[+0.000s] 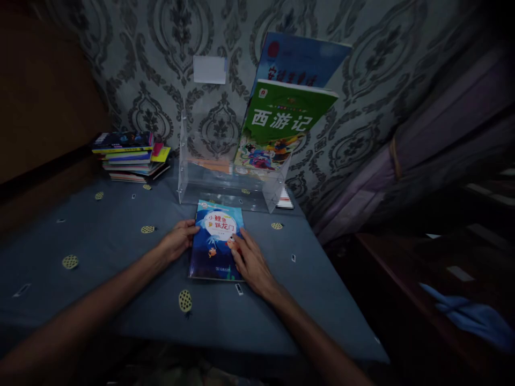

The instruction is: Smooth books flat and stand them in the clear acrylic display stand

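Note:
A blue paperback children's book [212, 257] with a white circle and red title lies face up, its top edge near the clear stand. At its left edge, my left hand [179, 238] has its fingers closed on the cover's side. My right hand [255, 265] holds the right side, with fingers and thumb over the right part of the cover. Just behind is a clear acrylic book stand [225, 195]. In the stand's right part, a green book [281, 128] leans in front of a blue book [301, 56].
A pile of books [126, 155] sits at the back left of the cloth-covered table [120, 225]. A white card [210, 70] is on the patterned wall. Right of the table hang tied purple curtains [366, 166], and a blue cloth [470, 316] lies lower right.

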